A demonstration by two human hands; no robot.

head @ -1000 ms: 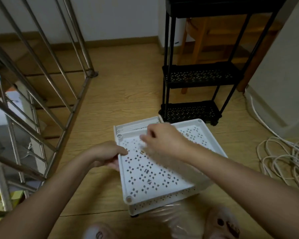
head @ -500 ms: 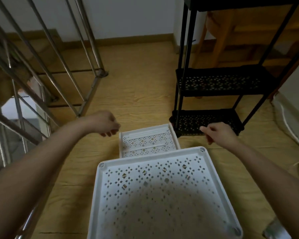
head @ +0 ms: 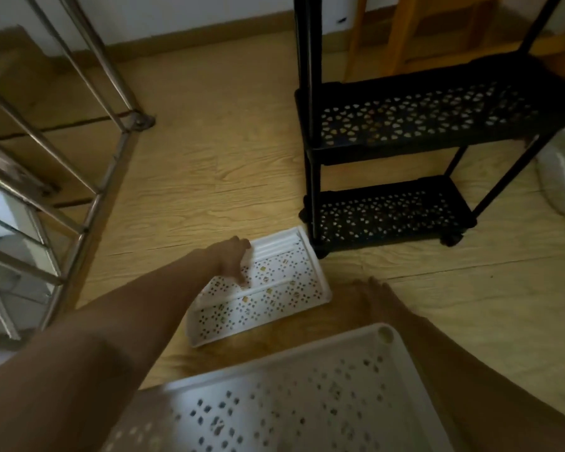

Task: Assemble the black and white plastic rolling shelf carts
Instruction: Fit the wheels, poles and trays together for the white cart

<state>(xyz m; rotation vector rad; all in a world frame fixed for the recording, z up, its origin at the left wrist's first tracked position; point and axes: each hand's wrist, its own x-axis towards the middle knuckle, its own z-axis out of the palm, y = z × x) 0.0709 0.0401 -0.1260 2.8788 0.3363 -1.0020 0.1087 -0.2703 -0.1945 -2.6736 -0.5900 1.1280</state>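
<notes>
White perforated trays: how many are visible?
2. The far tray lies on the floor beside the black cart, touched by the left hand; the near tray fills the bottom edge. More may be hidden.

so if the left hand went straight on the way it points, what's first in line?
Probably the white poles lying at the far end of the small tray. The left hand is over that tray's left rim, aimed across it toward the black cart. Its height above the tray is unclear.
</notes>
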